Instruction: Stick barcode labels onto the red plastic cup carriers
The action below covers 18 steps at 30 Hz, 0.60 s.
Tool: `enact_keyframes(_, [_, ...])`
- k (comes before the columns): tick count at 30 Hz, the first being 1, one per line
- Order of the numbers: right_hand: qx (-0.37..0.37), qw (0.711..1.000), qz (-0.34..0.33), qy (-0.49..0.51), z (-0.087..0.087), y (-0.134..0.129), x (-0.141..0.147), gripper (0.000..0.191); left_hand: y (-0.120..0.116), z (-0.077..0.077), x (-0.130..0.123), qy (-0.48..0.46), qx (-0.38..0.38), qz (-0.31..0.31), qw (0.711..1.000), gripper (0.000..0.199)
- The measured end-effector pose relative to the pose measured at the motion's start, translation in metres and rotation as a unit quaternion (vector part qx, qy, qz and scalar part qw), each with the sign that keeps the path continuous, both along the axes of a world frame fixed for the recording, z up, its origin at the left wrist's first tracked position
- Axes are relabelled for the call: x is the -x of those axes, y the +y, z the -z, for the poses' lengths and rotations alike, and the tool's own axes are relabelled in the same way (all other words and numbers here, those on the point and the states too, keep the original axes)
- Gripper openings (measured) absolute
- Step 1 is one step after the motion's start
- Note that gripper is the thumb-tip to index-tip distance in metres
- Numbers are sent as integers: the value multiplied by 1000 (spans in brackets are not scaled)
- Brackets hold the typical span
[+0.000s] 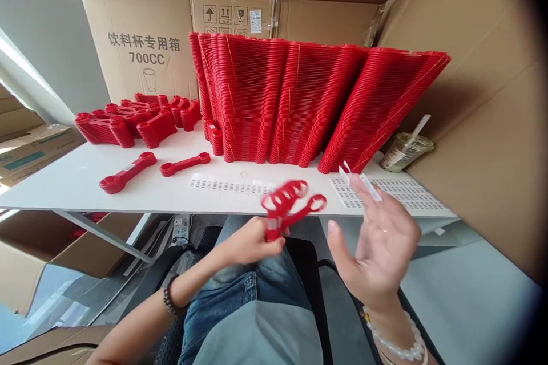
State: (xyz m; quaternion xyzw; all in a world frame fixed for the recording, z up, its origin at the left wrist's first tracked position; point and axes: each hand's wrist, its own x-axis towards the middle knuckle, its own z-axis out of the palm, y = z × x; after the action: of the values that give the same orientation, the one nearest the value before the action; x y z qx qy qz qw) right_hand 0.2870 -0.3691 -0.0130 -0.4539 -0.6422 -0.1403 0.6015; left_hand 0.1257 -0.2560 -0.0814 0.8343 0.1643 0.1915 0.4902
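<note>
Shirt (pixel 261 333), labels (pixel 370 187) on right fingers (pixel 387 208), "700CC" carton (pixel 141 14)

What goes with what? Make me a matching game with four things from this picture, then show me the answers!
Things:
1. Left hand
2. Right hand
3. Cup with a straw
4. Tall stacks

Clues:
A. Bright red, in front of cardboard
B. Spread open, with white strips at its fingertips
C. Near the right end of the table
D. Gripping loose red pieces

Right pairs: 1-D, 2-B, 3-C, 4-A
</note>
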Motion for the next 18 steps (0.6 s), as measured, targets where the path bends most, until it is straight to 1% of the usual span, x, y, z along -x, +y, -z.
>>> enact_keyframes(1, [9, 999, -26, 26, -2, -1, 0, 72, 2, 0, 1, -9, 99, 14, 995, 20])
enact_keyframes(2, [28, 996, -55, 57, -4, -2, -1, 70, 3, -1, 1, -15, 191, 29, 981, 23])
enact_keyframes(3, [61, 990, -85, 91, -5, -2, -2, 67, 4, 0, 1, -17, 268, 44, 962, 27])
enact_keyframes(4, [104, 980, -110, 127, -5, -1, -4, 65, 5, 0, 1, -22, 324, 57, 944, 29])
enact_keyframes(6, [194, 952, -136, 192, -1, 4, -8, 62, 6, 0, 1, -34, 381, 73, 921, 30])
enact_keyframes(8, [253, 929, -134, 233, 6, 11, -11, 62, 6, 0, 1, -44, 400, 79, 912, 29])
enact_keyframes(12, [296, 910, -122, 264, 20, 26, -11, 64, 4, 0, -1, -54, 392, 62, 916, 27])
enact_keyframes(15, [299, 908, -102, 275, 25, 32, -8, 63, 2, 1, -3, -46, 370, 43, 927, 28])
enact_keyframes(18, [285, 918, -71, 265, 27, 35, -3, 58, -1, 3, -5, -55, 360, 30, 931, 25])
